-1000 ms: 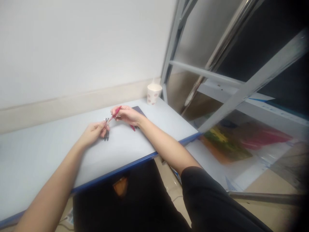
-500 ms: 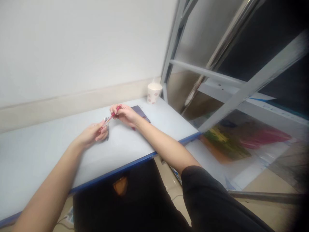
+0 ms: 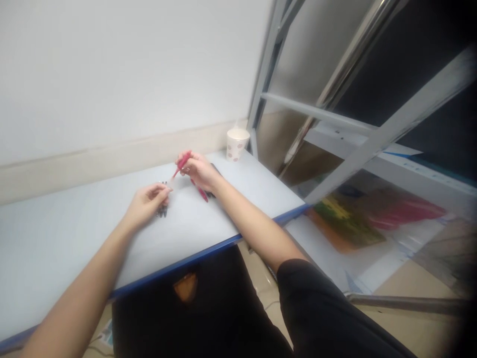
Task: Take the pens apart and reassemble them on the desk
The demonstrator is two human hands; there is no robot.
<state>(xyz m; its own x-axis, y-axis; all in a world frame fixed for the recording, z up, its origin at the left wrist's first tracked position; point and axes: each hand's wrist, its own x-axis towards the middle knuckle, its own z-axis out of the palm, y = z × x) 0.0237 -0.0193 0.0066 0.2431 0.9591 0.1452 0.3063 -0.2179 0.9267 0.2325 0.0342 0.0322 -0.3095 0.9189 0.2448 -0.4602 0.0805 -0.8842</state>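
My right hand is closed on a red pen, held slanted above the table, its narrow end pointing down towards my left hand. My left hand has thumb and fingers pinched together just below that end. A thin pale piece seems to be at those fingertips, too blurred to name. Several black pens lie on the table, partly covered by my left hand. Under my right wrist lies another red pen. A dark flat object is mostly hidden behind my right hand.
A paper cup with a printed pattern stands at the far right corner of the white table. The table has a blue edge. A wall rises behind it, and a metal frame stands to the right.
My right hand has moved up and slightly right with the red pen, away from my left fingertips. The other red pen and the black pens show more now.
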